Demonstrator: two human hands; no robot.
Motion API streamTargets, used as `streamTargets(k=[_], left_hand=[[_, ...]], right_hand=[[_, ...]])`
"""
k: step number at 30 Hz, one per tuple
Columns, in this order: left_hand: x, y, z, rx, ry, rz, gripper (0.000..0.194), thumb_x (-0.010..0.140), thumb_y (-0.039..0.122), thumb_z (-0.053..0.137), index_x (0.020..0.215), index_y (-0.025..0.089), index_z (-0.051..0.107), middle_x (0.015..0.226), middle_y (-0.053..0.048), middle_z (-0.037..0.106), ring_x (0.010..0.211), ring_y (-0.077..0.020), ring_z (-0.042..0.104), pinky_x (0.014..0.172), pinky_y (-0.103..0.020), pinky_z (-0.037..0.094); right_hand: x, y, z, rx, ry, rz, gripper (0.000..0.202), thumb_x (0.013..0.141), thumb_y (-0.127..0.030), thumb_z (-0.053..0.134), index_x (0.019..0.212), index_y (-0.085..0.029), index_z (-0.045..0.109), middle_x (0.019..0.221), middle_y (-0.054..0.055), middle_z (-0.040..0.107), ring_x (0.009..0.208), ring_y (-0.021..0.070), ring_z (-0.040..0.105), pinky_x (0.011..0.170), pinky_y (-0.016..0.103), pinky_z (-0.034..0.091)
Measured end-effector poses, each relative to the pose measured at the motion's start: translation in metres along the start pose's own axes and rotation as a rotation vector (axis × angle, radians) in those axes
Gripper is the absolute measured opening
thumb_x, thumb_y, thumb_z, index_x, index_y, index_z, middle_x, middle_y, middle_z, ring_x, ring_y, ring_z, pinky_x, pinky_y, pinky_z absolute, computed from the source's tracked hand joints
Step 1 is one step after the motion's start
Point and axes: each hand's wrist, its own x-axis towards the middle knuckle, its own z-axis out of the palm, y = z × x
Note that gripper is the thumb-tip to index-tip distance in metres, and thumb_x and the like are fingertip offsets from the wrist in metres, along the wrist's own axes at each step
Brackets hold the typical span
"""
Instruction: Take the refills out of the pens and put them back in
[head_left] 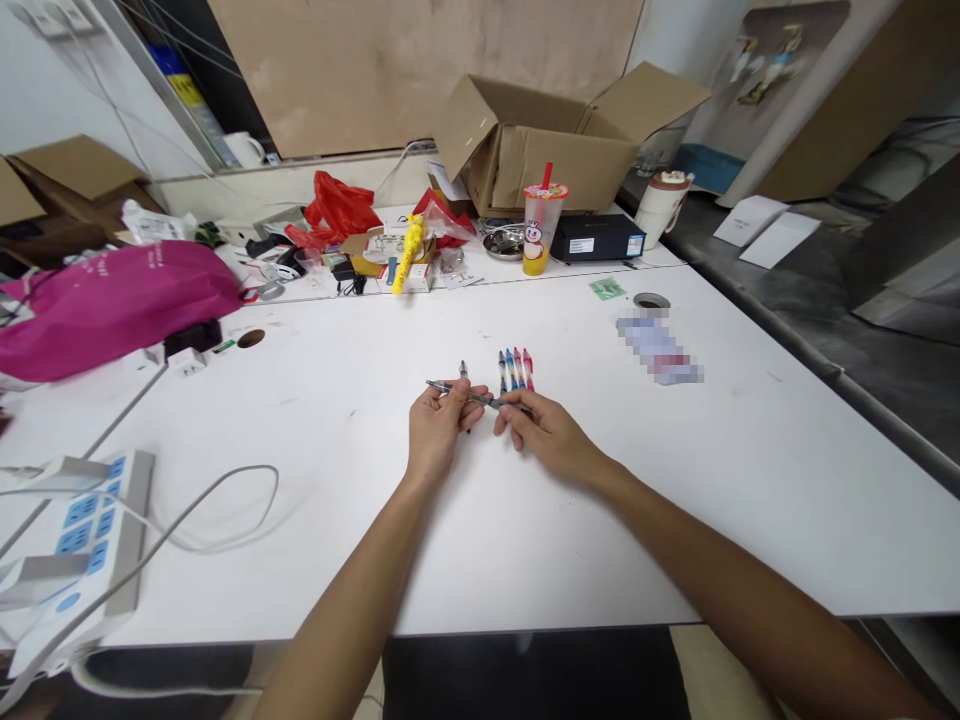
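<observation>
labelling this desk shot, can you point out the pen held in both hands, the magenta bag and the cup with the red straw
Held pen (484,400): head view, mid-barrel
Magenta bag (139,300): head view, its side
Cup (538,230): head view, its wall

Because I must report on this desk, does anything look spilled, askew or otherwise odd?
No spill shows. One pen, partly hidden by the left hand, lies apart from the row of four pens. Farther right, a pixelated patch looks odd, its details unreadable.
</observation>
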Motion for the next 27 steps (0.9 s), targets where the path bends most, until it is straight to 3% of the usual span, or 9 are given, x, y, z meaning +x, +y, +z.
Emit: streamTargets(k=[3, 9, 23, 27], left_hand=[[0.000, 0.000, -0.001, 0.022, 0.007, -0.015, 0.036, 0.084, 0.046, 0.077, 0.094, 0.014, 0.063, 0.102, -0.014, 0.078, 0.081, -0.0177, 0.077, 0.074, -0.028, 0.062], [-0.001, -0.002, -0.001, 0.056, -0.029, -0.028, 0.039, 0.085, 0.050, 0.076, 0.089, 0.015, 0.060, 0.105, -0.017, 0.078, 0.088, -0.0231, 0.078, 0.070, -0.029, 0.062], [0.000, -0.006, -0.002, 0.023, -0.006, -0.047, 0.041, 0.084, 0.052, 0.076, 0.095, 0.018, 0.058, 0.102, -0.014, 0.079, 0.085, -0.0213, 0.079, 0.072, -0.029, 0.062], [0.001, -0.006, -0.001, 0.011, 0.015, -0.076, 0.041, 0.084, 0.053, 0.075, 0.093, 0.016, 0.060, 0.103, -0.016, 0.078, 0.086, -0.0217, 0.078, 0.067, -0.026, 0.062]], right_hand=[[0.003, 0.005, 0.001, 0.052, 0.053, 0.000, 0.026, 0.095, -0.047, 0.060, 0.108, -0.024, 0.059, 0.100, 0.005, 0.072, 0.071, 0.0161, 0.063, 0.065, 0.033, 0.052], [0.007, 0.011, -0.002, -0.011, 0.150, -0.059, 0.028, 0.093, -0.044, 0.063, 0.112, -0.024, 0.059, 0.105, 0.008, 0.071, 0.096, 0.0211, 0.066, 0.082, 0.038, 0.054], [0.007, 0.011, -0.001, -0.063, 0.132, 0.011, 0.029, 0.093, -0.045, 0.061, 0.111, -0.022, 0.065, 0.105, 0.008, 0.071, 0.091, 0.0215, 0.066, 0.086, 0.042, 0.053], [0.007, 0.011, -0.003, -0.105, 0.177, -0.134, 0.018, 0.091, -0.038, 0.066, 0.102, -0.024, 0.068, 0.104, 0.006, 0.071, 0.095, 0.0219, 0.065, 0.084, 0.040, 0.052]])
